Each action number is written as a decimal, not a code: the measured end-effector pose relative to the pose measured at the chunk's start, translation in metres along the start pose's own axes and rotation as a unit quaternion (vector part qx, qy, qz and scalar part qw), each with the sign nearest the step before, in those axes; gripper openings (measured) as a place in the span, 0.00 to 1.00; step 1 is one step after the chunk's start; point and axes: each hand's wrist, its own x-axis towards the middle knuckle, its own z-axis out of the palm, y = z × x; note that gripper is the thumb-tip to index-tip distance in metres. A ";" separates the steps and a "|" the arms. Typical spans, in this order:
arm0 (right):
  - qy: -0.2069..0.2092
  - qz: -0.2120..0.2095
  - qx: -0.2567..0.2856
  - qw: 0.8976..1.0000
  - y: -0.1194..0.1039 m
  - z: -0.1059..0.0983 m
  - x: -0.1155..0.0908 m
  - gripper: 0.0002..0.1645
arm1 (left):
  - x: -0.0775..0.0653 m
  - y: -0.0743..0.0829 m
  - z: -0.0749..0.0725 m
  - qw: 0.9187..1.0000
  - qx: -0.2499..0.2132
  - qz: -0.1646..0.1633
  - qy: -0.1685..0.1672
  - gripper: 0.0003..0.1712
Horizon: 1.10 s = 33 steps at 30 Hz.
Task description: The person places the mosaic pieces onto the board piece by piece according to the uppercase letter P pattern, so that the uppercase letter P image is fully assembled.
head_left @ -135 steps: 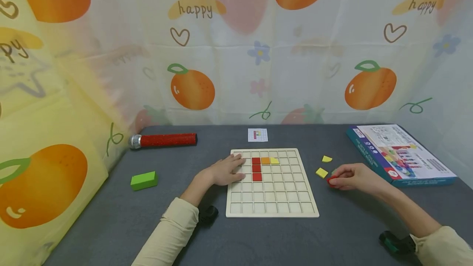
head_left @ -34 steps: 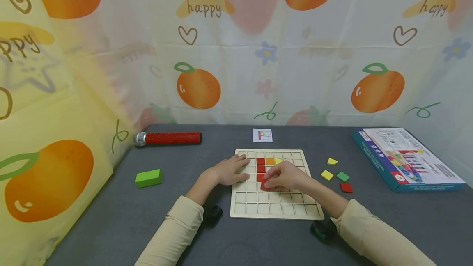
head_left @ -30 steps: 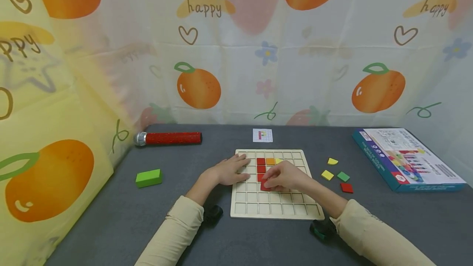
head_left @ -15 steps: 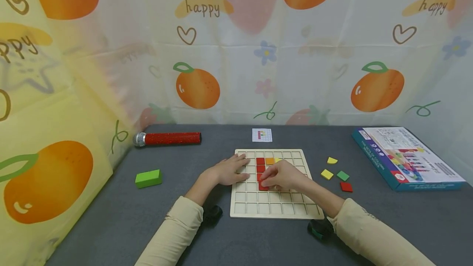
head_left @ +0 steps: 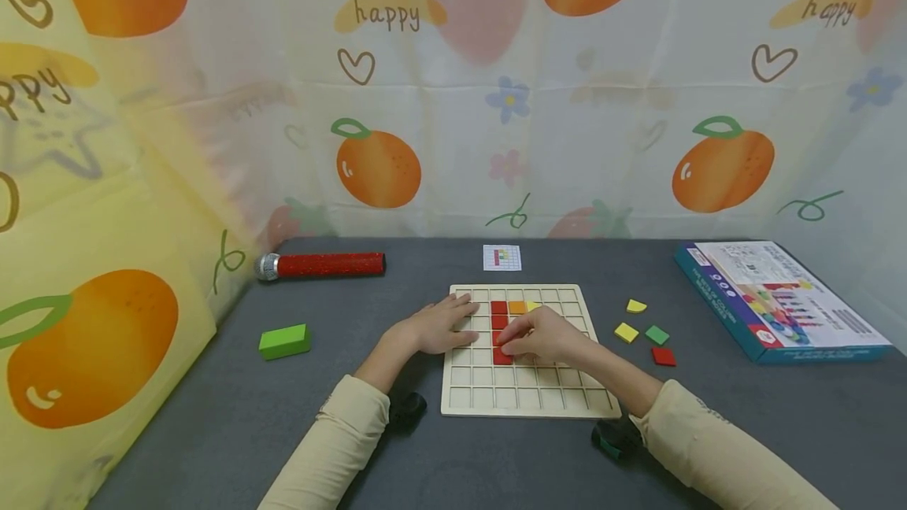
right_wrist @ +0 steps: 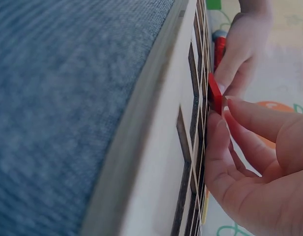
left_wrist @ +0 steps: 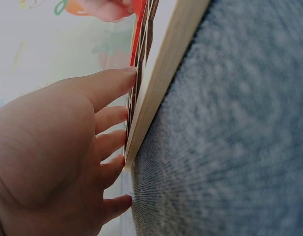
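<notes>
A pale wooden grid board (head_left: 473, 398) lies on the dark table. On it, red square tiles (head_left: 499, 322) form a column, with an orange tile (head_left: 517, 308) and a partly covered yellow piece (head_left: 532, 307) along the top row. My left hand (head_left: 434, 327) rests on the board's left edge, fingers spread; the left wrist view shows the thumb (left_wrist: 112, 84) touching its rim. With thumb and finger, my right hand (head_left: 542, 334) pinches a red square tile (head_left: 502, 356) at the column's lower end. In the right wrist view that tile (right_wrist: 215, 92) looks slightly tilted.
Right of the board lie a yellow rounded piece (head_left: 635, 306), a yellow tile (head_left: 626, 333), a green tile (head_left: 657, 334) and a red tile (head_left: 664, 356). Beyond them is a flat box (head_left: 786, 305). A pattern card (head_left: 501, 258), a red microphone (head_left: 326, 264) and a green block (head_left: 284, 341) also lie around.
My right hand has come left from the loose pieces to the board with a red tile. Over the last second the tile has lowered and straightened beneath the red column. My left hand stays put.
</notes>
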 end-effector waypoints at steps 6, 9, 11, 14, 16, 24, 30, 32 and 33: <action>-0.002 -0.007 0.007 1.000 0.002 -0.001 0.000 0.08 | 0.000 -0.001 0.000 1.000 -0.003 0.002 0.002 0.36; 0.006 -0.007 -0.001 1.000 0.002 -0.001 -0.001 0.08 | 0.001 -0.002 0.000 1.000 -0.002 0.004 0.002 0.36; 0.010 -0.003 -0.003 1.000 0.001 -0.002 -0.002 0.08 | 0.002 -0.002 0.000 1.000 0.000 0.006 0.002 0.36; 0.013 0.003 -0.001 1.000 0.001 -0.003 -0.003 0.08 | 0.002 -0.002 -0.001 1.000 0.000 0.005 0.003 0.36; 0.013 0.011 0.003 1.000 0.000 -0.003 -0.003 0.08 | 0.001 -0.002 -0.001 1.000 -0.001 0.003 0.002 0.36; 0.025 0.044 0.025 0.998 0.001 -0.005 -0.005 0.08 | 0.001 0.000 -0.001 1.000 -0.005 -0.003 0.000 0.36; 0.002 0.055 0.081 0.995 0.005 -0.011 -0.009 0.13 | 0.001 0.000 -0.001 1.000 -0.004 -0.001 0.001 0.36; -0.010 0.053 0.089 0.995 0.005 -0.013 -0.011 0.15 | 0.000 0.000 -0.001 1.000 -0.006 -0.003 0.001 0.36; -0.017 0.051 0.091 0.994 0.005 -0.014 -0.011 0.16 | 0.000 0.000 0.000 1.000 -0.008 -0.004 0.001 0.36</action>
